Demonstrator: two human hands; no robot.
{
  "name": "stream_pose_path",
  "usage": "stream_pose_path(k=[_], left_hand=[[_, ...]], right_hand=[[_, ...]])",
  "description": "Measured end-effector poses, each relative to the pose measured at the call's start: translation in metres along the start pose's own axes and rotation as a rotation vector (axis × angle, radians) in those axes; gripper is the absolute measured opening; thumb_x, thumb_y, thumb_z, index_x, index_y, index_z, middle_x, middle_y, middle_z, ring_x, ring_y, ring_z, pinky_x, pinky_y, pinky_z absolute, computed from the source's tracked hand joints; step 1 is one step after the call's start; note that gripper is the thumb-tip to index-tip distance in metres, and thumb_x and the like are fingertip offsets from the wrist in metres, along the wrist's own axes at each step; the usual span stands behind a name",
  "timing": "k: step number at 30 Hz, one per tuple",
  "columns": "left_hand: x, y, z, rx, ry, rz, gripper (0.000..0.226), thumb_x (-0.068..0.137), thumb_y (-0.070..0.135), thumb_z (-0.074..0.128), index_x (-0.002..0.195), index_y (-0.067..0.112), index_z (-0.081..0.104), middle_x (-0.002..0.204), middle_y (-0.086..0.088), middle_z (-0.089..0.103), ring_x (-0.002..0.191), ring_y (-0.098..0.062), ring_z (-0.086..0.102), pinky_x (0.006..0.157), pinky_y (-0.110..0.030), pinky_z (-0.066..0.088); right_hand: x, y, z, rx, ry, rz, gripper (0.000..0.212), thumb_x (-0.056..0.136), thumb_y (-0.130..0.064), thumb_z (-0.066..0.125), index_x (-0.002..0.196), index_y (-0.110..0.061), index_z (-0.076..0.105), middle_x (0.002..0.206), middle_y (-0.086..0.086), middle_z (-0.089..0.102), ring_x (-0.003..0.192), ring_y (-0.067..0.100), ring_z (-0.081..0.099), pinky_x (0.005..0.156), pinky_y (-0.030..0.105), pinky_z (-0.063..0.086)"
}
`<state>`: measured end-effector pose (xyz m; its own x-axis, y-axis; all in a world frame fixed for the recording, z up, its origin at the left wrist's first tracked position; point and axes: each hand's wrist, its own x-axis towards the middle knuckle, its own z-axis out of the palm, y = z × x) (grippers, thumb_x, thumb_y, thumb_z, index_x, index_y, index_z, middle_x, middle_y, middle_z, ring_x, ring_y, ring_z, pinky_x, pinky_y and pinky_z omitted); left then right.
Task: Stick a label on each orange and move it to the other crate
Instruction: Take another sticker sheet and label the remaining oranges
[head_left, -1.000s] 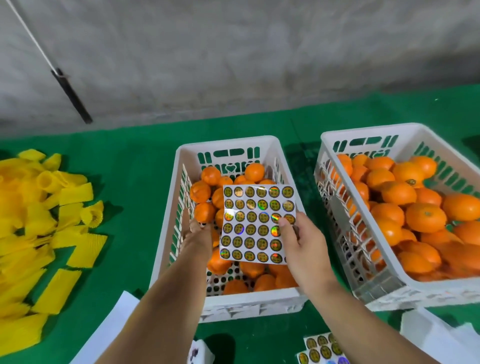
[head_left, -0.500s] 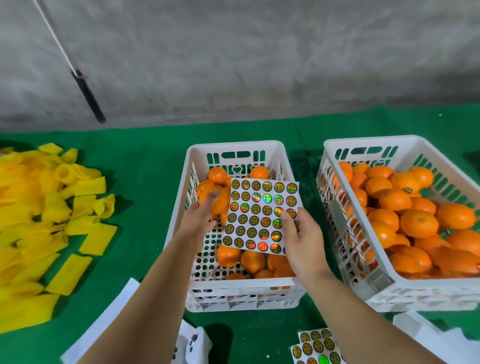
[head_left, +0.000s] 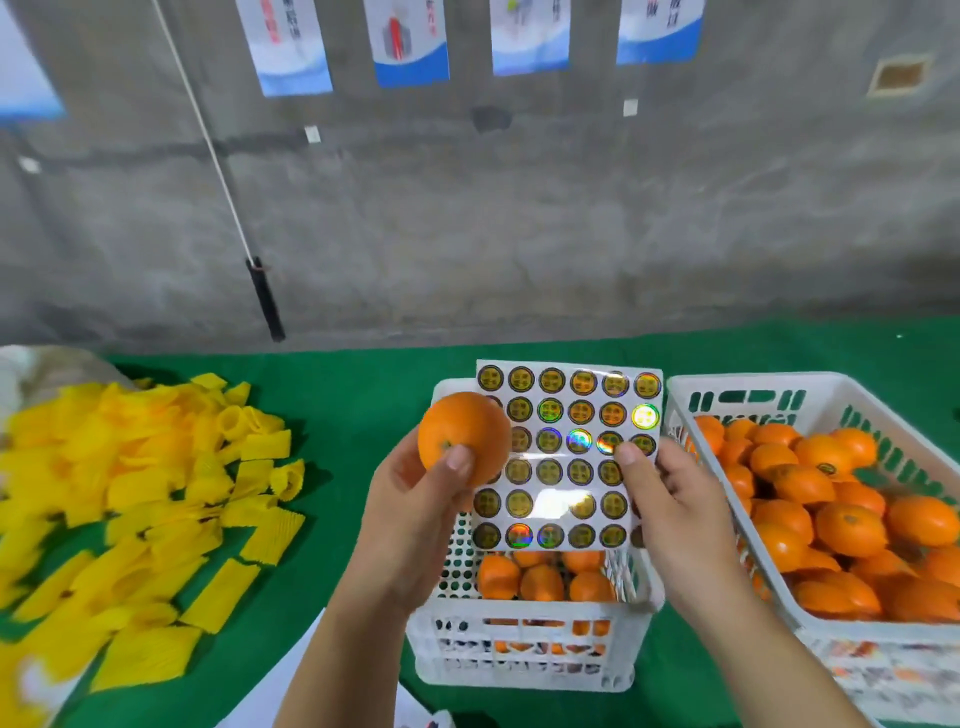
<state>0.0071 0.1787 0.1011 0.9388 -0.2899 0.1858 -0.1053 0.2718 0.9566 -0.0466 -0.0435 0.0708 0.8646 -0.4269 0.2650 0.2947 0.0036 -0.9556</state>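
Note:
My left hand (head_left: 415, 514) grips an orange (head_left: 460, 434), lifted above the left edge of the middle white crate (head_left: 524, 649). My right hand (head_left: 670, 499) pinches a sheet of round holographic labels (head_left: 566, 457) by its right side and holds it upright over that crate, just behind the orange. Several oranges (head_left: 540, 577) lie in the crate under the sheet. The right white crate (head_left: 748, 395) holds many oranges (head_left: 831, 514), at least one with a label on it.
A pile of yellow foam fruit sleeves (head_left: 130, 509) covers the green table (head_left: 363, 384) at the left. White paper (head_left: 291, 680) lies at the near edge. A thin rod with a black handle (head_left: 265, 296) leans against the grey wall.
My left hand took an orange out of the middle crate and raised it beside the label sheet. The view tilted up, showing more wall. The right hand kept the sheet.

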Motion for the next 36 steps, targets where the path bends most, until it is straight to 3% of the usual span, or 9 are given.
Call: stream_pose_path(k=[2, 4, 7, 9, 12, 17, 22, 27, 36], left_hand=[[-0.01, 0.011, 0.003, -0.064, 0.028, 0.027, 0.065, 0.056, 0.067, 0.095, 0.11, 0.034, 0.08, 0.116, -0.004, 0.078, 0.109, -0.02, 0.074, 0.084, -0.027, 0.059], [-0.018, 0.018, 0.004, -0.141, 0.035, 0.033, 0.071, 0.054, 0.061, 0.099, 0.114, 0.029, 0.079, 0.122, -0.011, 0.075, 0.115, -0.027, 0.073, 0.091, -0.032, 0.059], [-0.03, 0.026, 0.003, -0.184, 0.032, 0.038, 0.098, 0.052, 0.053, 0.102, 0.135, 0.017, 0.065, 0.134, -0.023, 0.068, 0.126, -0.042, 0.066, 0.112, -0.059, 0.047], [-0.037, 0.031, 0.007, -0.166, 0.032, 0.052, 0.102, 0.05, 0.051, 0.103, 0.137, 0.021, 0.061, 0.134, -0.024, 0.068, 0.125, -0.044, 0.066, 0.113, -0.065, 0.044], [-0.047, 0.038, 0.014, -0.071, 0.063, 0.069, 0.091, 0.039, 0.061, 0.102, 0.121, 0.04, 0.067, 0.119, -0.012, 0.076, 0.11, -0.038, 0.074, 0.096, -0.052, 0.059], [-0.063, 0.048, 0.021, 0.162, -0.021, 0.125, 0.092, 0.042, 0.07, 0.098, 0.12, 0.042, 0.059, 0.111, 0.007, 0.073, 0.087, -0.027, 0.078, 0.063, -0.028, 0.06], [-0.071, 0.056, 0.024, 0.31, -0.179, 0.184, 0.097, 0.06, 0.041, 0.098, 0.139, 0.048, 0.044, 0.113, 0.027, 0.064, 0.097, -0.02, 0.078, 0.063, -0.032, 0.064], [-0.07, 0.061, 0.022, 0.423, -0.242, 0.261, 0.105, 0.064, 0.039, 0.098, 0.147, 0.051, 0.034, 0.124, 0.027, 0.061, 0.106, -0.014, 0.074, 0.072, -0.026, 0.063], [-0.064, 0.052, 0.029, 0.467, -0.299, 0.289, 0.113, 0.071, 0.041, 0.098, 0.155, 0.049, 0.023, 0.139, 0.018, 0.059, 0.118, -0.018, 0.07, 0.078, -0.029, 0.063]], right_hand=[[-0.003, -0.024, -0.002, -0.036, -0.012, -0.044, 0.022, 0.095, -0.046, 0.066, 0.107, -0.031, 0.076, 0.098, 0.02, 0.077, 0.089, 0.052, 0.07, 0.059, 0.063, 0.061], [-0.01, -0.043, -0.002, -0.057, -0.029, -0.075, 0.028, 0.092, -0.052, 0.065, 0.107, -0.031, 0.075, 0.099, 0.026, 0.073, 0.09, 0.058, 0.066, 0.062, 0.07, 0.057], [-0.021, -0.058, 0.0, -0.041, -0.077, -0.14, 0.015, 0.098, -0.037, 0.064, 0.109, -0.034, 0.074, 0.103, 0.003, 0.08, 0.091, 0.028, 0.078, 0.061, 0.037, 0.065], [-0.027, -0.063, 0.004, -0.122, -0.062, -0.189, 0.022, 0.1, -0.027, 0.069, 0.12, -0.035, 0.066, 0.112, -0.009, 0.077, 0.1, 0.014, 0.075, 0.072, 0.023, 0.062], [-0.034, -0.071, 0.009, -0.592, 0.169, -0.389, 0.064, 0.091, -0.028, 0.077, 0.144, -0.038, 0.042, 0.13, -0.013, 0.045, 0.123, 0.009, 0.047, 0.098, 0.019, 0.039], [-0.042, -0.098, 0.022, -0.985, -0.055, -0.82, 0.049, 0.096, -0.03, 0.065, 0.141, -0.044, 0.052, 0.147, -0.005, 0.043, 0.131, 0.027, 0.037, 0.103, 0.033, 0.026], [-0.032, -0.11, 0.019, -0.927, -0.273, -0.79, 0.033, 0.102, -0.031, 0.059, 0.134, -0.03, 0.068, 0.129, -0.009, 0.062, 0.121, 0.021, 0.051, 0.098, 0.045, 0.044], [-0.023, -0.117, 0.014, -0.858, -0.366, -0.674, 0.032, 0.098, -0.04, 0.06, 0.122, -0.027, 0.075, 0.112, -0.013, 0.068, 0.109, 0.014, 0.057, 0.095, 0.045, 0.047], [-0.014, -0.128, 0.019, -0.606, -0.209, -0.622, 0.014, 0.097, -0.018, 0.065, 0.092, -0.019, 0.078, 0.096, -0.008, 0.065, 0.098, 0.015, 0.062, 0.087, 0.04, 0.052]])
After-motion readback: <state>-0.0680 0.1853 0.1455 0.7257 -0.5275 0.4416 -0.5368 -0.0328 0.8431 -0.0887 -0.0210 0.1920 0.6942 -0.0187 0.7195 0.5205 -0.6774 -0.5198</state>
